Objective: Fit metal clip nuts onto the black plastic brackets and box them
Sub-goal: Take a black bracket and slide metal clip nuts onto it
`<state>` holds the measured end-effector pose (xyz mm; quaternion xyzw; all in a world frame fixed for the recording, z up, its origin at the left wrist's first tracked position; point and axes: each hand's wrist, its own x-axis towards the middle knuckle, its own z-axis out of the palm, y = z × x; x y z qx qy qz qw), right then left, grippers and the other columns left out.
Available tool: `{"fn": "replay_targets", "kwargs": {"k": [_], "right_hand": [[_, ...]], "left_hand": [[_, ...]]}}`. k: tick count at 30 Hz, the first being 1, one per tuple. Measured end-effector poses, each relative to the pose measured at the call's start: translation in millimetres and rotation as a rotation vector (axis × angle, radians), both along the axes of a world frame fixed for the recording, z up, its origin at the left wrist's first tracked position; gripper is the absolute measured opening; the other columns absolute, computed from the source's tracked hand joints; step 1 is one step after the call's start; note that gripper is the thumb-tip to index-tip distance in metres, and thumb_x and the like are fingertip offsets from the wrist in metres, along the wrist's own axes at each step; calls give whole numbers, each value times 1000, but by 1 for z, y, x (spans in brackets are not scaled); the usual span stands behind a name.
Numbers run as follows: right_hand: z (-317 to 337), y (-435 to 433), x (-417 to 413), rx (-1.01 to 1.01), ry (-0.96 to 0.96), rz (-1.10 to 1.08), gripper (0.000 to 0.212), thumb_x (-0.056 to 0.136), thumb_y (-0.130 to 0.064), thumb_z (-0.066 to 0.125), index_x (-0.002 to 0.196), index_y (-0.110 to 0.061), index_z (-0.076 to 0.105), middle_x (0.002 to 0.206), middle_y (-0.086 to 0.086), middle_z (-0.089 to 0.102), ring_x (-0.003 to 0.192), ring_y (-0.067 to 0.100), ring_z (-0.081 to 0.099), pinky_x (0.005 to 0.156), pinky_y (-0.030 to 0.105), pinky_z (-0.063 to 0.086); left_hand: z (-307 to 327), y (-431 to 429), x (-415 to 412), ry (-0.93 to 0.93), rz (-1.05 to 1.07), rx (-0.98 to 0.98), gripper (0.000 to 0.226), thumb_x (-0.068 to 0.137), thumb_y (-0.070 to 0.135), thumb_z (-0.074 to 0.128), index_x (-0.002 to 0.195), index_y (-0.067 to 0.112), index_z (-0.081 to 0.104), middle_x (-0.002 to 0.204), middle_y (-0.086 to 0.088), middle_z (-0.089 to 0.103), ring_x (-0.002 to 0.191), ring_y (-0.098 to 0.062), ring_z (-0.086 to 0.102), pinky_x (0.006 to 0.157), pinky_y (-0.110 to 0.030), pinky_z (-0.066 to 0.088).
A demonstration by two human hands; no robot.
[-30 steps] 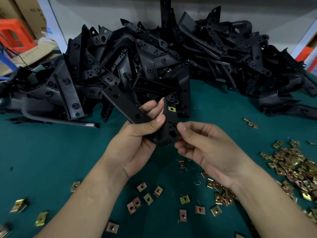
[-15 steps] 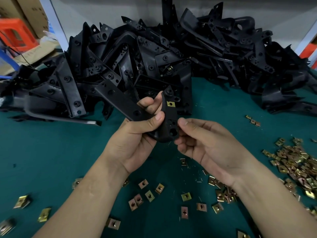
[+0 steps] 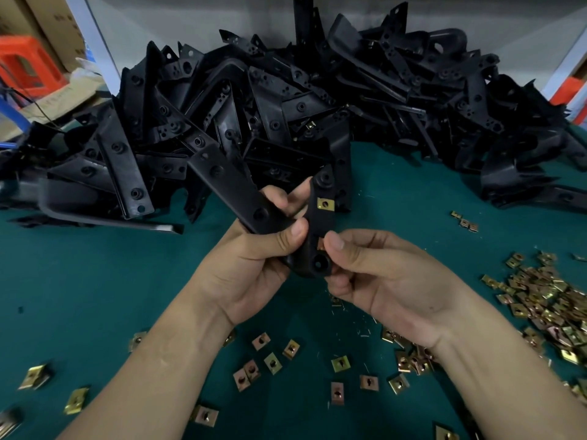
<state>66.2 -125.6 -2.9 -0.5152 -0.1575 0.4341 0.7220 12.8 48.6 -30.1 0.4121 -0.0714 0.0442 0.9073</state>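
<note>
Dozens of loose clip nuts (image 3: 272, 362) dot the green table (image 3: 79, 281) at frame bottom. At centre, the left hand (image 3: 254, 274) curls round a black bracket (image 3: 228, 185); the right hand (image 3: 390, 281) pinches a clip nut (image 3: 320, 243) against it. A bracket pile (image 3: 286, 90) fills the top.

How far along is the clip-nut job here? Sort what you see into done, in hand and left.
Done: one fitted clip nut sits on the bracket that the left hand grips. In hand: the right hand pinches a second clip nut at the bracket's edge, lower down. Left: a big pile of brackets and a heap of loose clip nuts lie unused; no boxed brackets show.
</note>
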Motion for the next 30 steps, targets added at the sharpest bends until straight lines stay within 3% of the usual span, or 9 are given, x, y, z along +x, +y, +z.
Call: {"fn": "replay_targets", "kwargs": {"k": [4,6,10,13,16,19,24,26,30], "right_hand": [[-2,-5,3,20,24,74,22,62,-29,88,69,-11,76,73,3,63,60,10,52,58,19,47],[-3,-6,3,16,26,87,29,57,-32,92,66,-12,74,70,3,60,58,10,50,56,19,46],[-3,-4,1,-16,19,55,20,61,-32,82,65,-15,74,66,-1,59,56,8,54,54,19,48],[-3,1,2,33,-2,-36,34,64,-26,81,92,-9,73,85,6,68,76,15,64,69,24,59],[-6,5,4,-58,-242,-217,45,67,-22,82,107,-7,68,90,10,70,87,22,68,86,35,58],[-6,10,0,-124,-478,-345,32,77,-13,81,108,-12,72,90,5,73,84,14,68,79,24,56],[2,11,-6,-205,-680,-405,32,79,-17,86,107,-28,74,96,-8,75,88,7,71,78,20,57],[5,12,-7,-279,-741,-442,34,78,-22,86,108,-31,74,98,-11,72,90,5,69,75,21,57],[18,7,-6,-306,-855,-529,33,76,-22,86,106,-32,75,99,-15,63,89,2,66,72,14,51]], "left_hand": [[-1,-2,-2,3,-98,-2,34,74,3,81,89,19,55,113,0,72,116,-21,67,82,-38,61],[-2,-2,-2,-1,-135,16,34,77,3,79,90,19,53,106,3,72,121,-20,65,90,-40,59],[0,0,-3,32,-151,-6,34,79,1,78,89,20,52,95,2,68,97,-20,71,78,-38,61],[1,1,-2,47,-56,41,27,80,2,69,88,20,51,106,-8,64,104,-32,71,83,-46,61],[-1,2,0,70,31,18,29,79,-1,69,86,21,52,125,-13,46,132,-41,55,105,-55,49],[-1,2,1,49,59,37,27,80,0,70,86,23,55,118,-9,57,123,-32,62,98,-46,55],[0,-5,1,94,151,75,26,78,2,75,87,22,59,122,-11,64,126,-36,61,102,-52,52],[2,-9,0,124,158,26,24,84,0,70,89,23,64,119,-10,65,119,-32,66,91,-44,59],[14,-11,-4,135,196,5,35,87,9,63,113,30,71,129,-6,67,120,-25,66,84,-34,59]]}}
